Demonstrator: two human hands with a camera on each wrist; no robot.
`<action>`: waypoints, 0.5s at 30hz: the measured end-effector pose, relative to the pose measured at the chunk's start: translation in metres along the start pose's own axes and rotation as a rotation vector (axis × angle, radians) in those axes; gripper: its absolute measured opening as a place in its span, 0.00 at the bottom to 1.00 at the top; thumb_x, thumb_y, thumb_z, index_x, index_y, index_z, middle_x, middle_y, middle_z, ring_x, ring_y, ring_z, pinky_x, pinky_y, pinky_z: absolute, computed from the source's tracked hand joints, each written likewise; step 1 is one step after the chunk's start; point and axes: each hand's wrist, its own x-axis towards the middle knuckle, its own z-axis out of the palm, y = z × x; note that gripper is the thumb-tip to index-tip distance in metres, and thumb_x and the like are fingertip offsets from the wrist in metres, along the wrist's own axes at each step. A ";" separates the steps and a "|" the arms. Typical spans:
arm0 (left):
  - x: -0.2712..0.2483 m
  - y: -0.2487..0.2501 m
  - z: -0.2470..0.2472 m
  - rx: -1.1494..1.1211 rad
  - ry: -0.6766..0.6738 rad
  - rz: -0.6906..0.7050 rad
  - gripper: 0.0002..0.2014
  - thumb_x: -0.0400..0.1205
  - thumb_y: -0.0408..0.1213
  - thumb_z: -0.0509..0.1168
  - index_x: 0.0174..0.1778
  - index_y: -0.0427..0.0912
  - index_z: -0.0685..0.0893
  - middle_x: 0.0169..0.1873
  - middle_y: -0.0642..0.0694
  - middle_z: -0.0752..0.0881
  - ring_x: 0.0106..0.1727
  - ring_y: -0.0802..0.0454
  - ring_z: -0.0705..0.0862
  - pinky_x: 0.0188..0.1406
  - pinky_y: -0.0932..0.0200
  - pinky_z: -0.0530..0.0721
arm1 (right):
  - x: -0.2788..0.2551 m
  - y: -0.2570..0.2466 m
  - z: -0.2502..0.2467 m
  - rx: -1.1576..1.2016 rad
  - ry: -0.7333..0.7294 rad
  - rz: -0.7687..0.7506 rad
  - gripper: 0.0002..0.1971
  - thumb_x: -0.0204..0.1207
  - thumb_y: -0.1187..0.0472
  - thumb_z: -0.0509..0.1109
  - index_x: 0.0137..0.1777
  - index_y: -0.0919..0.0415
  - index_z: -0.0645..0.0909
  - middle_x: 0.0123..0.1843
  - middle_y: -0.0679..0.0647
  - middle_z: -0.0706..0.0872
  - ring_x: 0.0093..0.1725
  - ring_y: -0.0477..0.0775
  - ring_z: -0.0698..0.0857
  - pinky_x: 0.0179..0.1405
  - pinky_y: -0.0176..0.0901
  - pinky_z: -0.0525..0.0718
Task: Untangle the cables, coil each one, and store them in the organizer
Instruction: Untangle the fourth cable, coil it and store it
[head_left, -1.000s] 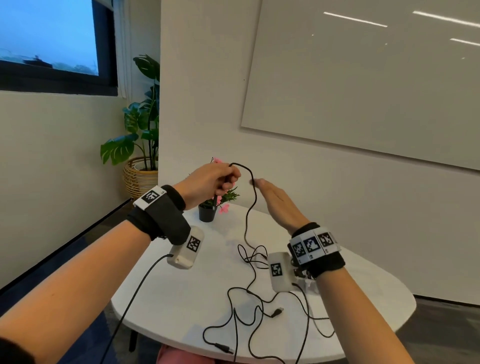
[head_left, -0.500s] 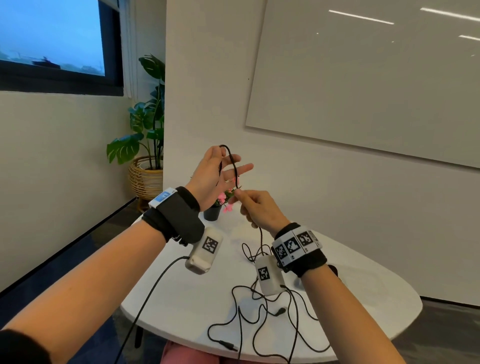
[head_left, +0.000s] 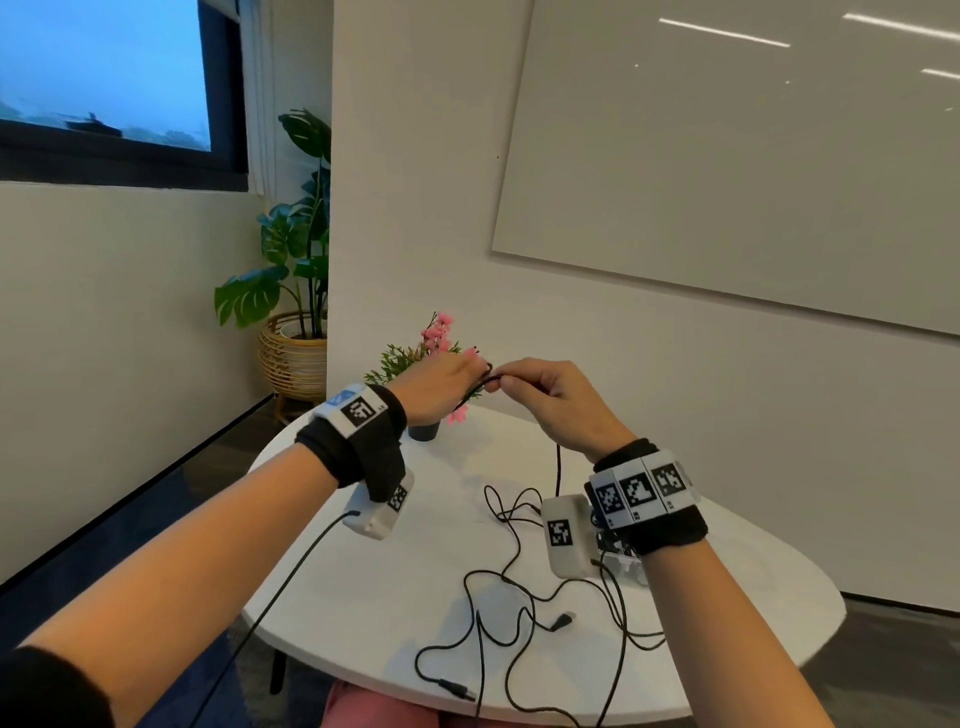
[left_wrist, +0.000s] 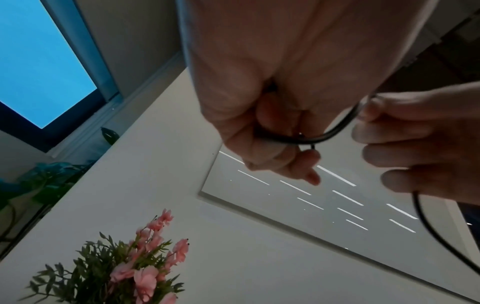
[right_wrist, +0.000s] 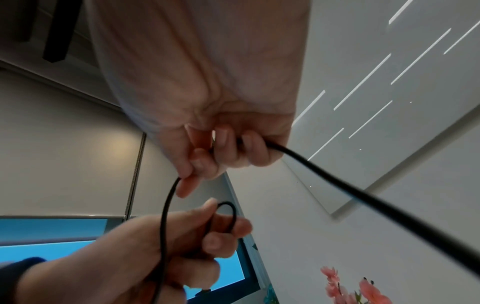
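Observation:
A thin black cable (head_left: 558, 465) runs up from a tangle (head_left: 519, 597) on the white round table (head_left: 363, 597) to my two hands, held together above the table's far side. My left hand (head_left: 467, 379) has its fingers curled round a small loop of the cable (left_wrist: 324, 135). Just to the right, my right hand (head_left: 506, 382) pinches the same cable between thumb and fingertips (right_wrist: 187, 185), and the cable (right_wrist: 363, 195) leaves under its curled fingers. Loose plug ends (head_left: 563, 619) (head_left: 457, 690) lie near the table's front edge.
A small potted plant with pink flowers (head_left: 431, 358) stands on the table right behind my left hand. A small object (head_left: 623, 564) is mostly hidden behind my right wrist. A large plant in a woven basket (head_left: 293, 358) stands on the floor at the left.
Both hands have dropped lower and come together. The left hand's fingers, spread half a second ago, have closed round the cable loop. The right hand now pinches the cable right beside it.

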 end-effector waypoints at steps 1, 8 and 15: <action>-0.001 0.002 0.003 -0.056 -0.031 0.006 0.22 0.89 0.46 0.45 0.43 0.46 0.83 0.42 0.44 0.84 0.46 0.44 0.81 0.53 0.51 0.77 | 0.001 0.003 -0.002 -0.022 0.036 -0.002 0.10 0.80 0.68 0.64 0.50 0.58 0.87 0.43 0.44 0.86 0.45 0.33 0.83 0.49 0.22 0.74; -0.010 0.008 0.006 -0.372 -0.167 0.032 0.20 0.82 0.56 0.58 0.39 0.45 0.87 0.24 0.55 0.75 0.24 0.58 0.67 0.24 0.68 0.66 | -0.001 0.018 -0.007 0.166 0.390 0.141 0.03 0.68 0.62 0.79 0.39 0.59 0.88 0.35 0.48 0.87 0.35 0.41 0.82 0.36 0.32 0.79; -0.001 0.000 0.014 -1.056 0.128 -0.068 0.15 0.88 0.45 0.52 0.39 0.43 0.75 0.34 0.47 0.79 0.36 0.57 0.81 0.39 0.59 0.77 | -0.005 0.030 -0.001 0.458 0.468 0.266 0.06 0.74 0.62 0.74 0.44 0.65 0.85 0.27 0.49 0.79 0.22 0.44 0.71 0.24 0.38 0.72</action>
